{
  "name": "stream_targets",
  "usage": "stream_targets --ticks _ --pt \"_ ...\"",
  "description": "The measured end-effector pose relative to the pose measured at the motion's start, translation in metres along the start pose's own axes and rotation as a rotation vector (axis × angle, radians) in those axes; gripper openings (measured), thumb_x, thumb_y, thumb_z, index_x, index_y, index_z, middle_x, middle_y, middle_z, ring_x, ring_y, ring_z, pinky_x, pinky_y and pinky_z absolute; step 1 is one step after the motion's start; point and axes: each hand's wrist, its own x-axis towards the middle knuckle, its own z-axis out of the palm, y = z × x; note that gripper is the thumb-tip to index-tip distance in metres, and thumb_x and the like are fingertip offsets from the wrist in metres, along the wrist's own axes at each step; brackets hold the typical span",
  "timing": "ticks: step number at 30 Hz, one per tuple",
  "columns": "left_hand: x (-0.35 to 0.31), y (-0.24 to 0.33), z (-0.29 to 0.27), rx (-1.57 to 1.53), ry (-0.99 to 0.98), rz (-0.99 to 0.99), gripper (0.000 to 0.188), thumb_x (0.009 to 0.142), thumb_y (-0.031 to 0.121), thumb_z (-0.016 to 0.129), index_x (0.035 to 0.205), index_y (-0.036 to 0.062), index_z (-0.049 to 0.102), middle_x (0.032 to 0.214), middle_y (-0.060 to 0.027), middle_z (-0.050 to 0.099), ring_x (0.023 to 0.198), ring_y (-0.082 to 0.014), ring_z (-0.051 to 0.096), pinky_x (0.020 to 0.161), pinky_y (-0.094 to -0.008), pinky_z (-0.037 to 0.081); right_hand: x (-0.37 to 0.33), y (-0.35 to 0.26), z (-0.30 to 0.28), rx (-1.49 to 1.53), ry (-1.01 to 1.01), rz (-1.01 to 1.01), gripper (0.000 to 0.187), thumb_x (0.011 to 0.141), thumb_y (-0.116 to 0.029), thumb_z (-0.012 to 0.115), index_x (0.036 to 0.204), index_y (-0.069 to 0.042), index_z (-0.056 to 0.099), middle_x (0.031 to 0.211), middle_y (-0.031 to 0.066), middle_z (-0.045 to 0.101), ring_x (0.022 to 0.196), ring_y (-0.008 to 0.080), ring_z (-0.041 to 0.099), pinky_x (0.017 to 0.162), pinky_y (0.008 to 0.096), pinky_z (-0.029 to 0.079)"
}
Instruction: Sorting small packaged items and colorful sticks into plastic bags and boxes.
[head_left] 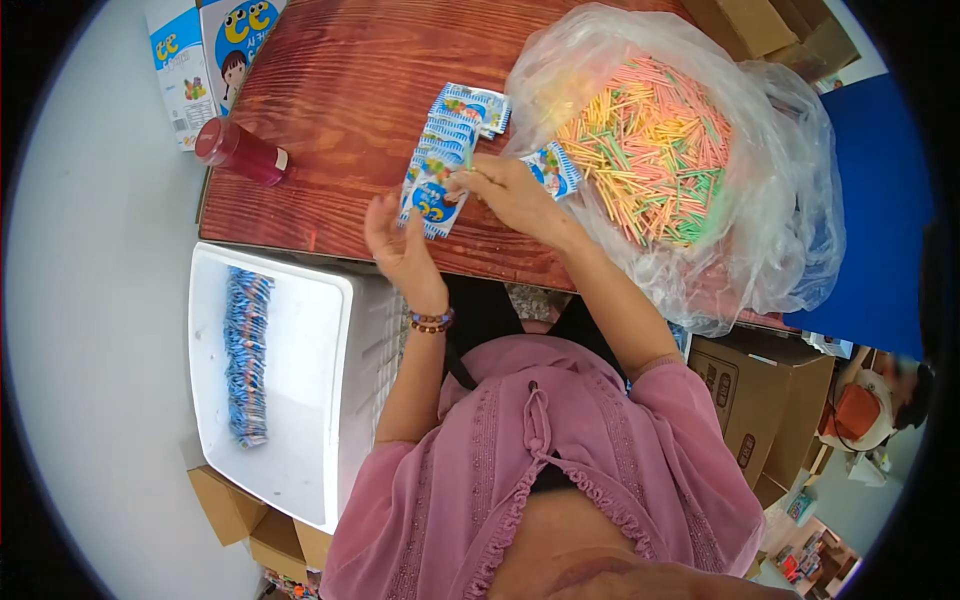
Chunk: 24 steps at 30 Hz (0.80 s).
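Note:
A row of overlapping blue-and-white packets (437, 160) lies on the wooden table in front of me. My right hand (515, 200) is over the row's right side, thumb and fingers pinched around a thin pale-green stick (468, 157). At the row's near left edge, my left hand (405, 250) is half curled with its fingers apart, close to the nearest packet. Another blue-and-white packet (553, 170) shows partly behind my right hand. To the right, a large clear plastic bag (790, 190) stands open, full of thin pink, yellow and green sticks (655, 150).
A red-capped jar (245, 152) lies at the table's left (330, 70). Printed boxes (180, 75) stand beyond it. Below the left edge, a white bin (300, 400) holds a stacked row of packets (248, 355). Cardboard boxes (755, 400) sit at my right; a blue surface (875, 210) adjoins the bag.

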Motion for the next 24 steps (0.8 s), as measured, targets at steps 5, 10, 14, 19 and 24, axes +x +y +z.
stream_targets --ticks 5,10,14,19,24 --pt "0.016 -0.011 -0.028 0.776 -0.249 0.157 0.070 0.085 0.016 0.068 0.142 -0.0037 0.031 0.140 -0.0221 0.040 0.129 -0.0333 0.039 0.107 -0.0433 0.029 0.018 0.024 0.025 -0.253 -0.095 0.034 0.029 0.096 -0.021 0.053 0.090 0.005 0.064 0.084 0.0138 0.068 0.084 0.0212 0.066 0.078 0.0312 0.050" --pt "0.015 -0.019 -0.024 1.307 -0.381 0.400 0.066 0.088 0.024 0.064 0.140 -0.0027 0.034 0.140 -0.0207 0.041 0.127 -0.0351 0.041 0.105 -0.0477 0.029 -0.002 0.013 -0.015 -0.578 0.051 -0.253 0.024 0.095 -0.019 0.050 0.099 -0.002 0.066 0.104 0.0166 0.065 0.097 0.0323 0.062 0.086 0.0369 0.048" --pt "0.014 -0.016 -0.019 1.280 -0.341 0.409 0.071 0.085 0.030 0.067 0.140 -0.0015 0.035 0.140 -0.0199 0.041 0.126 -0.0348 0.042 0.104 -0.0485 0.030 -0.029 0.005 -0.118 -0.991 0.357 0.183 0.025 0.091 -0.023 0.055 0.101 -0.002 0.065 0.101 0.0157 0.065 0.096 0.0338 0.061 0.085 0.0390 0.048" --pt "0.015 -0.016 -0.014 1.299 -0.346 0.377 0.076 0.084 0.033 0.069 0.141 -0.0010 0.033 0.139 -0.0198 0.042 0.126 -0.0358 0.042 0.104 -0.0489 0.030 -0.052 0.019 -0.168 -1.409 0.625 0.161 0.025 0.086 -0.024 0.062 0.100 -0.003 0.064 0.100 0.0150 0.064 0.094 0.0347 0.061 0.082 0.0413 0.048" --pt "0.013 -0.014 -0.014 1.259 -0.275 0.331 0.075 0.084 0.033 0.070 0.142 0.0020 0.035 0.139 -0.0187 0.043 0.126 -0.0362 0.041 0.104 -0.0483 0.030 -0.034 0.023 -0.111 -0.903 0.341 -0.129 0.028 0.079 -0.023 0.068 0.099 -0.005 0.063 0.102 0.0174 0.063 0.096 0.0338 0.060 0.084 0.0415 0.045"
